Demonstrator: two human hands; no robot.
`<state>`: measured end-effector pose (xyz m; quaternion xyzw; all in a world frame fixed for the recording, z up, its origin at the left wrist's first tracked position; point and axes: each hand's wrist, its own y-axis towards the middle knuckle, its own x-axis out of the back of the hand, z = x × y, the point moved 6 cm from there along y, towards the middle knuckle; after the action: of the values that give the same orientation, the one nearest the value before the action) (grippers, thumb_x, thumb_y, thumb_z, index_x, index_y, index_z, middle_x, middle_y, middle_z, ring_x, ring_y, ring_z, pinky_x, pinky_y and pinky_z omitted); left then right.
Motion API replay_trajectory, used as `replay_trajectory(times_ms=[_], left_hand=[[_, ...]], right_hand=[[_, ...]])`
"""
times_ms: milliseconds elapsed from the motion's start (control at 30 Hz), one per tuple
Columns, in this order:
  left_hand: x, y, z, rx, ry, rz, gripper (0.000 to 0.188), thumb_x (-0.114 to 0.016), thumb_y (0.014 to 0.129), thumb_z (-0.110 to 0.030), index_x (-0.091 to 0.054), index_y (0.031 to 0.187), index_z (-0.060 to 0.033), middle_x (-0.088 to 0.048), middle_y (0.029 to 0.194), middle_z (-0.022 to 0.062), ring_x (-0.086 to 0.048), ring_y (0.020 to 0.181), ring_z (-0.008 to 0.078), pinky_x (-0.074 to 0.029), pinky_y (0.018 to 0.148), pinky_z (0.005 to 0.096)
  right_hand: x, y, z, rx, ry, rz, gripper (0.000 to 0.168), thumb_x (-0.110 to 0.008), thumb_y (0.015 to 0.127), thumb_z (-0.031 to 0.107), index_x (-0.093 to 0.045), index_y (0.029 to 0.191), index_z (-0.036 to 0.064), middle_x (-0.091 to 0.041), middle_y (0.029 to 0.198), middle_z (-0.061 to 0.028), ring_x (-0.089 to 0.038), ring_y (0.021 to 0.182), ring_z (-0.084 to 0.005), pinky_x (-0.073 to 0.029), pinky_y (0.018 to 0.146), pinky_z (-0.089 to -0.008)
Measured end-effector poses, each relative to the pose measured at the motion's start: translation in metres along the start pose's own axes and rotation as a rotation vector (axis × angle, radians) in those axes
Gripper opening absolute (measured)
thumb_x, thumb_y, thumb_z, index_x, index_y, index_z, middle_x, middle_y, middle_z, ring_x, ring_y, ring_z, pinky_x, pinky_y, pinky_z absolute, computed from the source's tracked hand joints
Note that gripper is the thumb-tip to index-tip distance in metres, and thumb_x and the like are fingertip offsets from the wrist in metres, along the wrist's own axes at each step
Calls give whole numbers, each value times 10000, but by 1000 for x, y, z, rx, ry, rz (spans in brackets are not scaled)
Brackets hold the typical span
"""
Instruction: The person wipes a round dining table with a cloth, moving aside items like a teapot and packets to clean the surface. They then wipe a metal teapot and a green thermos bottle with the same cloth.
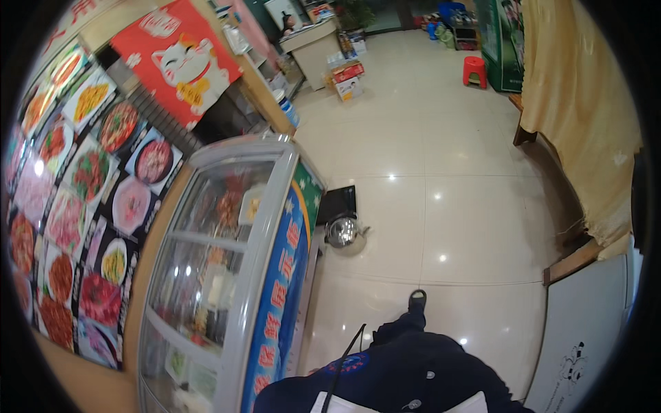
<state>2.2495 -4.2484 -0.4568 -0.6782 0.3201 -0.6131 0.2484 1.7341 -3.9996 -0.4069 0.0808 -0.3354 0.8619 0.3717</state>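
Neither of my hands can be made out; only my dark clothing (439, 356) and one dark shoe (417, 297) on the tiled floor show at the bottom. Before me on the left stands a glass-fronted refrigerated display case (235, 258) with white trays of food inside. A shiny metal kettle (342, 231) sits on the floor beside the case's far end, close to a flat black panel (338, 204).
A grey cabinet (578, 320) and a yellow curtain (573, 113) line the right side. Farther off are a red plastic stool (474, 71), stacked cartons (348, 80) and a counter (312, 49) with a person (287, 23) behind it.
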Motion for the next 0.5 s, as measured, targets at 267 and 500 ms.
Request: replay_trajectory(times_ms=[267, 500], left_hand=[[273, 158, -395, -545, -492, -499, 343, -587, 693, -283, -552, 868, 9, -573, 808, 215, -548, 778, 368, -429, 678, 405], [399, 247, -620, -731, -740, -536, 267, -585, 673, -191, -535, 866, -13, -569, 765, 212, -565, 717, 338, -435, 636, 376]], right_hand=[[42, 177, 120, -46, 27, 32, 360, -419, 791, 319, -557, 944, 23, -555, 927, -141, -512, 867, -279, -410, 747, -398], [60, 347, 135, -299, -96, 234, 337, -407, 798, 292, -569, 903, 15, -578, 871, -135, -533, 816, -276, -418, 719, -402]])
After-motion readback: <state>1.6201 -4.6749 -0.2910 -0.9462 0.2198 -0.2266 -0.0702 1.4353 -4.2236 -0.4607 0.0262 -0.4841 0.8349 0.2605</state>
